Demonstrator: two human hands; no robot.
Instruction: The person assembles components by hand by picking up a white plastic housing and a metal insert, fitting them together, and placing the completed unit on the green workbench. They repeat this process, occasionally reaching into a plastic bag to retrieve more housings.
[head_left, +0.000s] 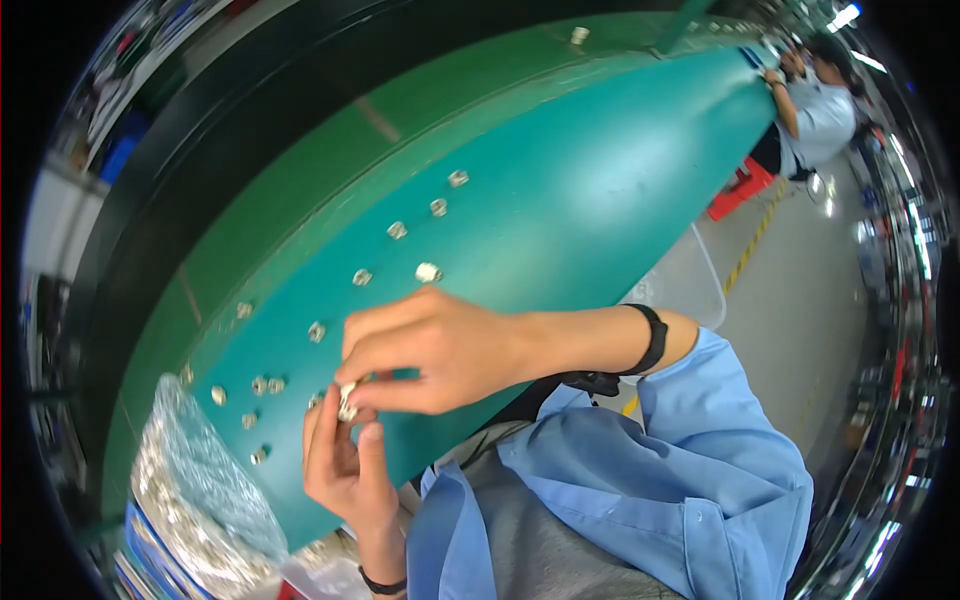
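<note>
A small cream-and-silver part [347,402] sits between my two hands, just above the green tabletop. My right hand [435,350] reaches over from the right and pinches it between thumb and fingers. From below, my left hand [348,468] grips the same part with its fingertips, the fingers pointing up. The fingers hide much of it, so its exact kind cannot be made out. Similar small parts lie scattered beyond my hands, among them a cream one [428,272] and a silvery one [362,277].
At the lower left, a clear plastic bag [215,465] covers a heap of similar parts beside the table [560,190]. A green belt-like strip [300,225] runs along the far side. A co-worker [820,105] sits at the far right, near a red stool [740,188]. A translucent bin [690,275] stands below the near edge.
</note>
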